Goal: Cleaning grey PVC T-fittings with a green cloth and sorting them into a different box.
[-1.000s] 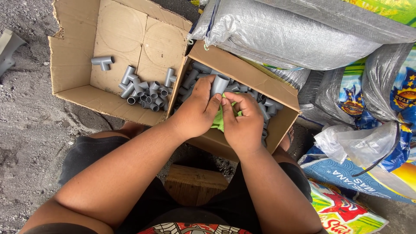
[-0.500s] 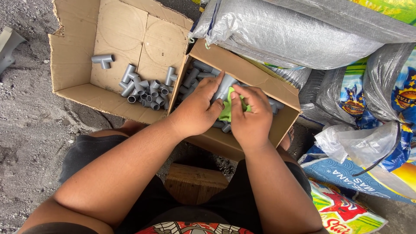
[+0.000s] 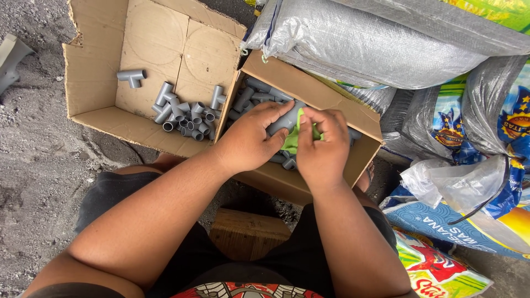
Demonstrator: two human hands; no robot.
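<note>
- Fingers of the left hand point(image 3: 251, 140) wrap around a grey pipe fitting point(image 3: 286, 118), clamped on its body, thumb pressing from below.
- Right hand point(image 3: 322, 144) pinches a green cloth point(image 3: 292, 140) against that fitting, fingertips bunched together on the fabric.
- Both hands meet over the smaller cardboard box point(image 3: 331, 102), fitting held just above the loose grey fittings point(image 3: 254, 91) inside it.
- Left of that, a bigger open cardboard box point(image 3: 110, 66) holds a heap of grey tee fittings point(image 3: 185, 116), one tee point(image 3: 132, 77) lying apart near the back.
- Beyond the boxes, a silver woven sack point(image 3: 375, 49) sits on top; colourful printed bags point(image 3: 441, 226) crowd the right side.
- Gravelly ground point(image 3: 33, 165) on the left.
</note>
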